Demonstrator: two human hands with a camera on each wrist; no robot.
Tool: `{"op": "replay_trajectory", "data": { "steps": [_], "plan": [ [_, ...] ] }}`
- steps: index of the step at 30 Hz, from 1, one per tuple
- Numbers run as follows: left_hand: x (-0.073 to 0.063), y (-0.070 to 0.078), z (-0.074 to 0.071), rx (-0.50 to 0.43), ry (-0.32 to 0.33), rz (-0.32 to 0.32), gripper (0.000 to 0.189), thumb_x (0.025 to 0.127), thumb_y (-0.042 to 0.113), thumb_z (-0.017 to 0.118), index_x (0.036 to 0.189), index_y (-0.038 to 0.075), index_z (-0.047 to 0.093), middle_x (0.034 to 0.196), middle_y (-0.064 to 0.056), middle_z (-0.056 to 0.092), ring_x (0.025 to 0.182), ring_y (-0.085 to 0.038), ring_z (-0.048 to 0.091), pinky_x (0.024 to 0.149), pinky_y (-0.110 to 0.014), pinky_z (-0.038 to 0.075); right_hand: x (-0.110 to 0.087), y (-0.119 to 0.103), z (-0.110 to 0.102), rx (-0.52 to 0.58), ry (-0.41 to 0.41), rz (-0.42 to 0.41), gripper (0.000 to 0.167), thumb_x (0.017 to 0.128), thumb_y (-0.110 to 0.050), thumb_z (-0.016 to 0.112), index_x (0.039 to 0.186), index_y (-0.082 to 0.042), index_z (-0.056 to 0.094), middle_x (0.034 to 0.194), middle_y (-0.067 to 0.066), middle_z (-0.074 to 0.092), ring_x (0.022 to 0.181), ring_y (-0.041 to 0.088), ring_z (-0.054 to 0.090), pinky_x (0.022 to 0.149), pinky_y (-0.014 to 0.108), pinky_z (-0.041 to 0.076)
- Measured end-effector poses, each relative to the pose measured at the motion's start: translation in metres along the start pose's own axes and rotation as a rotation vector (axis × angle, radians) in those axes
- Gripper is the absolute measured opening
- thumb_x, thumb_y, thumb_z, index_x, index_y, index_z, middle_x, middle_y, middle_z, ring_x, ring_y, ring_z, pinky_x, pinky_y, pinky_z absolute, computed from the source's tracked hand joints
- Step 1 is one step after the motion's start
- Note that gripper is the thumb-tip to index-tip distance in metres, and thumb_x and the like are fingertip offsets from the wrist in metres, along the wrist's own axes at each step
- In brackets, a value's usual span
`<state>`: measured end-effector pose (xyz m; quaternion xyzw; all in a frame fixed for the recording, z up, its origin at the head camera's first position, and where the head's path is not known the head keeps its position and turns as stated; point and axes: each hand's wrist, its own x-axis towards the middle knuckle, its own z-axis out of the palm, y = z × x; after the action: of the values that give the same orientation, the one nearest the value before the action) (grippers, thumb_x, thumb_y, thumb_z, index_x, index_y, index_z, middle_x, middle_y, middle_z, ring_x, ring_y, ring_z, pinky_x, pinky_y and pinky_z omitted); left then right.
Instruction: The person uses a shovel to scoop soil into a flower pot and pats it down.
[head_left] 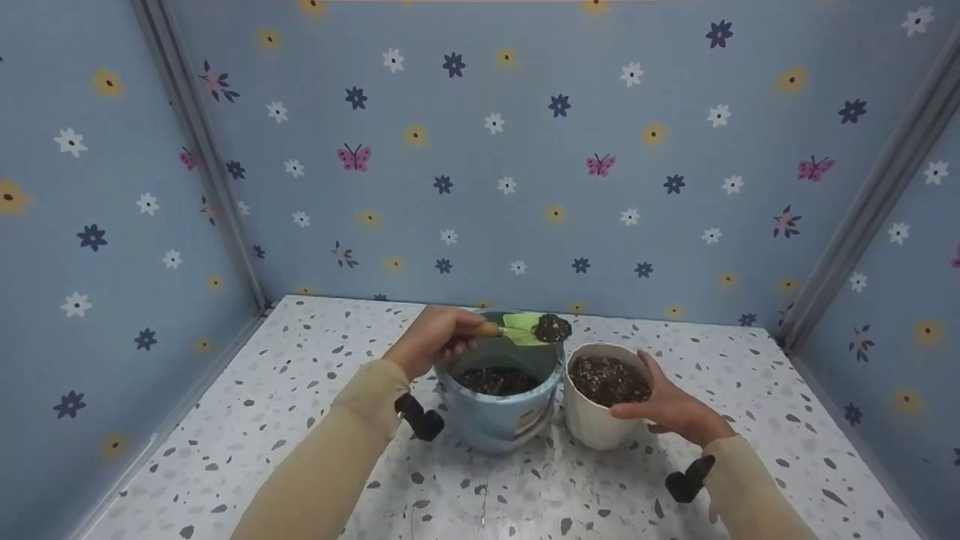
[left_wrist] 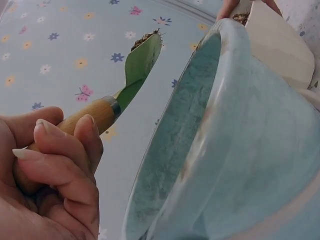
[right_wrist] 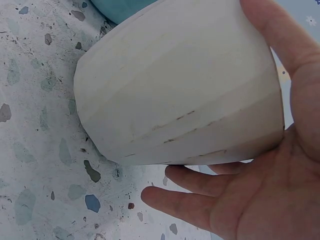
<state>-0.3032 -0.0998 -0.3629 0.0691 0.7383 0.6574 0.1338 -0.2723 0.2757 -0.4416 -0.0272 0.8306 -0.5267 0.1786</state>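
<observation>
My left hand [head_left: 444,336] grips the wooden handle [left_wrist: 90,117] of a small trowel with a green blade [head_left: 521,330]. A clump of dark soil [head_left: 552,328] lies on the blade's tip. The trowel is above the light blue bucket [head_left: 487,416], its tip near the bucket's right rim. Dark soil [head_left: 499,380] lies low inside the bucket. To its right stands a white flower pot [head_left: 592,424] filled with soil [head_left: 609,380] nearly to the rim. My right hand [head_left: 679,409] holds this pot from its right side, thumb and fingers spread around it.
Both containers stand on a white speckled tabletop [head_left: 300,457]. A blue wall [head_left: 510,165] with flowers and butterflies rises behind the table, with side walls at left and right. Grey metal posts [head_left: 202,150] mark the corners.
</observation>
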Motion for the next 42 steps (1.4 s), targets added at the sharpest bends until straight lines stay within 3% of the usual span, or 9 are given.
{"op": "replay_trajectory", "data": {
  "steps": [11,21,28,35,42],
  "plan": [
    [0.016,0.003,0.033,-0.040,-0.072,0.002,0.022,0.093,0.020,0.062,0.104,0.009,0.079,0.080,-0.004,0.071,0.058,-0.009,0.049,0.052,-0.022,0.038,0.002,0.002,0.000,-0.012,0.019,-0.009,0.126,0.080,-0.031,0.084,0.157,-0.021,-0.015,0.159,0.026,-0.014,0.141,0.056,0.011,0.099,0.071,0.031],
    [0.025,0.002,0.059,-0.004,-0.034,-0.016,0.019,0.091,0.017,0.063,0.097,0.010,0.080,0.071,-0.004,0.067,0.053,-0.009,0.049,0.048,-0.021,0.038,0.001,0.003,-0.002,-0.021,0.024,-0.013,0.127,0.079,-0.033,0.085,0.158,-0.024,-0.014,0.161,0.022,-0.014,0.141,0.055,0.012,0.098,0.071,0.032],
    [0.029,0.002,0.074,0.028,-0.033,0.039,0.017,0.092,0.015,0.067,0.089,0.004,0.078,0.065,-0.007,0.060,0.047,-0.009,0.044,0.045,-0.024,0.034,0.001,0.001,-0.001,0.022,0.014,-0.026,0.128,0.080,-0.030,0.085,0.157,-0.022,-0.016,0.161,0.022,-0.017,0.141,0.056,0.011,0.099,0.073,0.029],
    [0.030,-0.002,0.083,0.135,-0.015,0.097,0.013,0.087,0.018,0.073,0.088,0.005,0.078,0.064,-0.006,0.060,0.050,-0.012,0.049,0.045,-0.024,0.036,0.002,0.004,-0.001,0.003,0.025,-0.020,0.128,0.078,-0.031,0.086,0.158,-0.023,-0.014,0.161,0.022,-0.016,0.141,0.055,0.013,0.099,0.070,0.032],
    [0.030,0.000,0.088,0.155,-0.007,0.116,0.012,0.087,0.015,0.072,0.092,0.006,0.079,0.063,-0.004,0.058,0.050,-0.012,0.047,0.047,-0.027,0.038,0.004,0.004,-0.003,0.005,0.032,-0.017,0.130,0.077,-0.032,0.087,0.158,-0.022,-0.013,0.161,0.023,-0.014,0.141,0.055,0.013,0.098,0.071,0.033]
  ]
}}
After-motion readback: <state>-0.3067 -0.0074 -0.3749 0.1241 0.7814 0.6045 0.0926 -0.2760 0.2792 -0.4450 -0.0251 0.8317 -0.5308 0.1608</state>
